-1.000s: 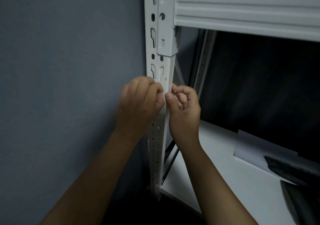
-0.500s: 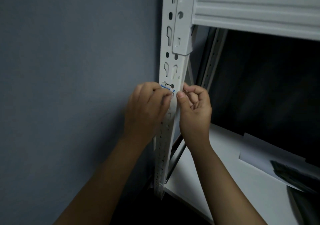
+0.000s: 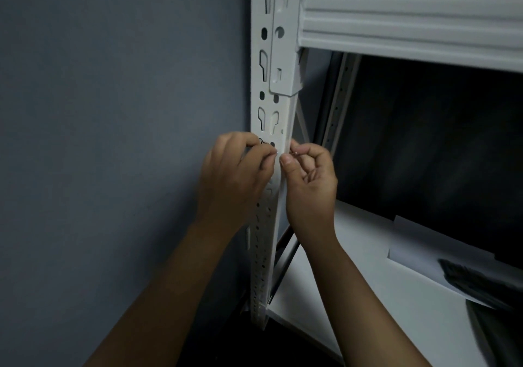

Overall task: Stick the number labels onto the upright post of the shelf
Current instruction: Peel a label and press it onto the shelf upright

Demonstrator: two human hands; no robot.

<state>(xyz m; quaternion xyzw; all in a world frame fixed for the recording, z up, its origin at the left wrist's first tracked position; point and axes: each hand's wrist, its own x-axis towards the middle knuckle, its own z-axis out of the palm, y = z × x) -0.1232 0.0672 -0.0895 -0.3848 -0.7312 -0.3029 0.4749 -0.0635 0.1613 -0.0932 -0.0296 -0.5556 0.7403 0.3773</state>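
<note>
1. Up close, the left hand (image 3: 235,174) has its fingers curled, fingertips pressing a small label (image 3: 264,143) against the front of the white post (image 3: 278,117).
2. Only a sliver of the label shows above the fingers; its number cannot be read.
3. Just right of the post, the right hand (image 3: 310,185) curls, thumb pressed on the post's edge, holding nothing visible.
4. Below lies the white shelf board (image 3: 353,296).

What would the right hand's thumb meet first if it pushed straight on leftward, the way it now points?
Probably the white upright post: the right hand thumb tip already sits at its edge, facing the left hand.
</note>
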